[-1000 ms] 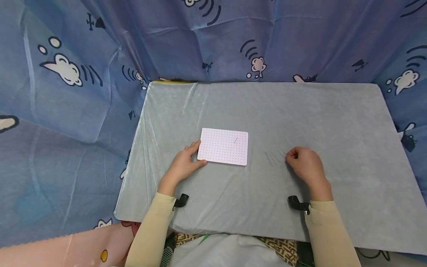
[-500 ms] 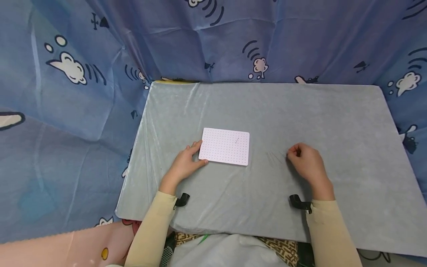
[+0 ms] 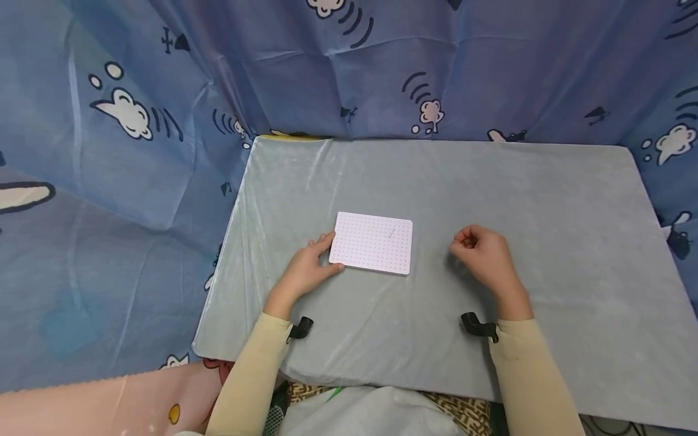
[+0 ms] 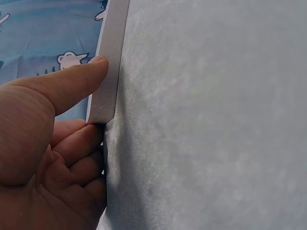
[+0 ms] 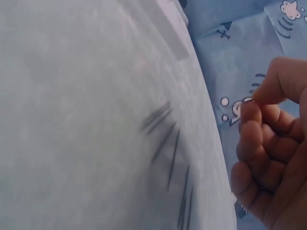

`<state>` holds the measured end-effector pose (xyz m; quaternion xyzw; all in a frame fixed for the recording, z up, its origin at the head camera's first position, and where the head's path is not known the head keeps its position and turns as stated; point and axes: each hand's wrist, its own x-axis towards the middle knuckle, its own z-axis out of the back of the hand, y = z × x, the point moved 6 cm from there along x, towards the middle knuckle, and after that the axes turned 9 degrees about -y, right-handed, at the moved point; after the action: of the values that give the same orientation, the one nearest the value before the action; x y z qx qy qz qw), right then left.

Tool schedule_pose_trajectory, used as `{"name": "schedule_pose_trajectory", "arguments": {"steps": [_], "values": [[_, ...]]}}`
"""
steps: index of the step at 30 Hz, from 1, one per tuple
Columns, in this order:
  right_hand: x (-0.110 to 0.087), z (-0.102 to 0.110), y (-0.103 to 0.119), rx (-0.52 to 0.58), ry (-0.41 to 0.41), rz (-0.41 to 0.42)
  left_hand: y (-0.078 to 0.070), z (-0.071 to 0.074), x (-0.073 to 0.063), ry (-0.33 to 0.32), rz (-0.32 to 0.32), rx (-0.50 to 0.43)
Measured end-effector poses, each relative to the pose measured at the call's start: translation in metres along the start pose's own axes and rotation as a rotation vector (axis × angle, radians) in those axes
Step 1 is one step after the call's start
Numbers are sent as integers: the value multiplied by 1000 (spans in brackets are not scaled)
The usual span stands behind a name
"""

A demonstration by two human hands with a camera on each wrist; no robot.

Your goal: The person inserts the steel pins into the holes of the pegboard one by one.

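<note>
A white rectangular board (image 3: 371, 243) with a grid of small dots lies on the table. One thin dark needle (image 3: 392, 233) stands in its upper right part. My left hand (image 3: 305, 269) grips the board's near left corner, thumb along the front side and index finger at the left side. To the right of the board, my right hand (image 3: 485, 254) is held over the cloth, thumb and index finger pinched together. Between those fingertips shows a bit of a thin needle (image 5: 248, 100), mostly hidden. Several loose needles (image 5: 173, 158) lie on the cloth in the right wrist view.
A grey velvety cloth (image 3: 572, 242) covers the table. Blue patterned curtains (image 3: 371, 72) hang behind it and along both sides. Black camera mounts (image 3: 477, 325) stick out from both wrists. The person's lap is at the near table edge.
My right hand has moved left, toward the board, from the right end of the loose needles. Those needles, visible in the head view before, hardly show there now. My left hand keeps its grip.
</note>
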<state>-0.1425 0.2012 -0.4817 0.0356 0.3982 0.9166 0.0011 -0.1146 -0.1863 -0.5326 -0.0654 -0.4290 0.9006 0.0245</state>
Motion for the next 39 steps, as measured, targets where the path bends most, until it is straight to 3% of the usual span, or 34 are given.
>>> {"name": "schedule_pose_trajectory", "arguments": {"steps": [12, 21, 39], "values": [[19, -25, 30, 109, -3, 76, 2, 1, 0, -3, 19, 4], [27, -49, 47, 192, -10, 112, 3, 1, 1, -10, -4, 0], [26, -76, 67, 127, 69, 238, 3, 2, 0, -6, 1, -8]]}}
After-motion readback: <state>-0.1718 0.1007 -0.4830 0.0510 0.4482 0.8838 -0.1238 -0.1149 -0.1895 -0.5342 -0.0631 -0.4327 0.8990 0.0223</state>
